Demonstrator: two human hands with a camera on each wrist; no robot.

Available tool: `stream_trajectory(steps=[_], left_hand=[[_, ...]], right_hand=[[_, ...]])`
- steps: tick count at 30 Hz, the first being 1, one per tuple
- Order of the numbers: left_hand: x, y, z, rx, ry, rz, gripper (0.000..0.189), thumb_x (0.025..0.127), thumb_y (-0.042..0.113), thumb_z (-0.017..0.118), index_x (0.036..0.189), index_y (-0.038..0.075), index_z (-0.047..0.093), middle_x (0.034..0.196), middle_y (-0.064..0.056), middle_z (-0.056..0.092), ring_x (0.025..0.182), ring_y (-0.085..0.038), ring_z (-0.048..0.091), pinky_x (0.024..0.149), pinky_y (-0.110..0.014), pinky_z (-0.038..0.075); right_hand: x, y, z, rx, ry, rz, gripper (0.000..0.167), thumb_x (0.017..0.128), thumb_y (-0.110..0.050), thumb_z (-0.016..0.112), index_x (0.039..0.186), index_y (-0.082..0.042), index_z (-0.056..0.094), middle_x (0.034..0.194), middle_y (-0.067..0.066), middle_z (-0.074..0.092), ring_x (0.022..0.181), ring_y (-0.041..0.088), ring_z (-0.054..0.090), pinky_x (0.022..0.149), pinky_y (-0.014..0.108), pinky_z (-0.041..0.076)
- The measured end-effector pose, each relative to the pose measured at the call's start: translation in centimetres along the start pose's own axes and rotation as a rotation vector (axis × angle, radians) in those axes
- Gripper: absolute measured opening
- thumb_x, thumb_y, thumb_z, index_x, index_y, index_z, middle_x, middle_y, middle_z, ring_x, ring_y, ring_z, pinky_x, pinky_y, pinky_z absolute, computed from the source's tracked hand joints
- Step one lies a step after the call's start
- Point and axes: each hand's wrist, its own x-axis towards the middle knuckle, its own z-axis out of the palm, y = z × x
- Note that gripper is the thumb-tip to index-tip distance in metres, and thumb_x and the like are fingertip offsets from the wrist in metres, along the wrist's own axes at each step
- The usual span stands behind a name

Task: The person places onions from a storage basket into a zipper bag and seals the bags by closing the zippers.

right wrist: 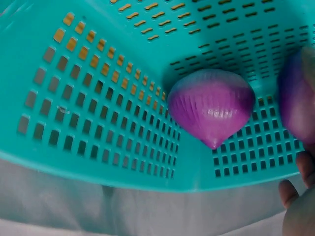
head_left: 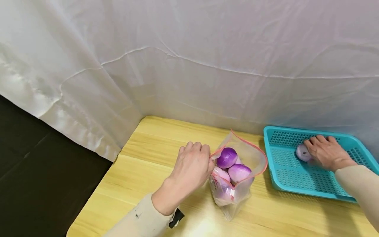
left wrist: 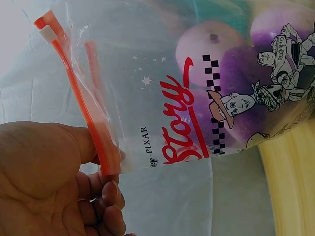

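My left hand [head_left: 193,164] pinches the red-edged rim of a clear zip bag [head_left: 241,197] at its left side. In the left wrist view, the thumb presses on the orange zip strip [left wrist: 88,108], and a white slider sits near its far end. Several purple onions [head_left: 239,172] lie inside the upright bag, whose mouth gapes wide. Over in the turquoise basket [head_left: 296,187], my right hand [head_left: 328,153] holds a pale purple onion [head_left: 302,152], its fingers bent over it. Another onion [right wrist: 211,105] rests in the basket's corner in the right wrist view.
The basket stands on the right of the wooden table [head_left: 154,141], beside the bag. A pale cloth curtain [head_left: 192,92] hangs along the back and left. Dark floor [head_left: 35,184] shows past the table's left edge.
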Motion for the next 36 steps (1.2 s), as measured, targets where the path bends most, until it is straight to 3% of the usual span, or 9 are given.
stream_trajectory(steps=[6, 11, 13, 15, 18, 26, 36], left_hand=[[0.3, 0.3, 0.2, -0.013, -0.017, 0.006, 0.024, 0.091, 0.020, 0.067, 0.074, 0.016, 0.050, 0.069, 0.003, 0.042, 0.065, -0.018, 0.037, 0.060, -0.028, 0.026], [0.6, 0.3, 0.3, -0.018, -0.024, 0.008, 0.025, 0.093, 0.021, 0.068, 0.075, 0.015, 0.052, 0.070, 0.003, 0.044, 0.065, -0.019, 0.039, 0.060, -0.029, 0.028], [0.8, 0.3, 0.4, -0.023, -0.019, 0.005, 0.025, 0.092, 0.021, 0.068, 0.075, 0.015, 0.052, 0.070, 0.002, 0.044, 0.065, -0.019, 0.040, 0.060, -0.030, 0.029], [1.0, 0.3, 0.4, -0.031, -0.017, -0.001, 0.024, 0.092, 0.021, 0.068, 0.075, 0.015, 0.052, 0.070, 0.002, 0.045, 0.066, -0.020, 0.041, 0.060, -0.030, 0.030], [1.3, 0.2, 0.2, -0.040, -0.021, -0.011, 0.023, 0.092, 0.021, 0.068, 0.077, 0.015, 0.053, 0.071, 0.002, 0.046, 0.068, -0.020, 0.042, 0.061, -0.031, 0.033], [2.0, 0.1, -0.2, -0.075, -0.006, -0.020, 0.020, 0.092, 0.020, 0.068, 0.078, 0.014, 0.056, 0.072, 0.001, 0.049, 0.068, -0.021, 0.044, 0.062, -0.033, 0.034], [2.4, -0.1, -0.4, -0.088, -0.010, -0.037, 0.020, 0.091, 0.018, 0.067, 0.077, 0.014, 0.053, 0.072, 0.000, 0.048, 0.069, -0.022, 0.043, 0.063, -0.033, 0.034]], right_hand=[[-0.6, -0.1, -0.4, -0.077, -0.007, -0.026, 0.067, 0.073, -0.042, 0.092, 0.114, -0.002, 0.058, 0.107, 0.022, 0.060, 0.101, 0.043, 0.055, 0.082, 0.061, 0.046], [-0.9, -0.1, -1.0, -0.099, 0.129, -0.019, 0.080, 0.066, -0.055, 0.091, 0.113, 0.000, 0.057, 0.106, 0.024, 0.057, 0.096, 0.042, 0.055, 0.077, 0.058, 0.047], [-0.7, -0.1, -1.6, -0.098, 0.173, -0.022, 0.091, 0.075, -0.081, 0.073, 0.113, 0.000, 0.056, 0.106, 0.024, 0.056, 0.095, 0.041, 0.053, 0.076, 0.057, 0.047], [-0.3, -0.2, -2.3, -0.094, 0.193, -0.025, 0.100, 0.085, -0.093, 0.039, 0.114, 0.001, 0.054, 0.106, 0.024, 0.055, 0.096, 0.041, 0.052, 0.077, 0.057, 0.046], [0.3, -0.4, -3.5, -0.089, 0.234, -0.028, 0.108, 0.083, -0.082, -0.008, 0.113, 0.001, 0.053, 0.105, 0.025, 0.053, 0.094, 0.042, 0.051, 0.077, 0.057, 0.044], [1.6, -1.9, -8.2, -0.055, 0.301, -0.013, 0.112, 0.085, -0.082, -0.008, 0.120, 0.006, 0.051, 0.109, 0.029, 0.053, 0.098, 0.047, 0.050, 0.082, 0.061, 0.043], [3.3, -3.0, -14.0, -0.101, 0.377, -0.089, 0.106, 0.092, -0.077, -0.006, 0.125, 0.007, 0.049, 0.113, 0.029, 0.053, 0.102, 0.048, 0.050, 0.086, 0.061, 0.043]])
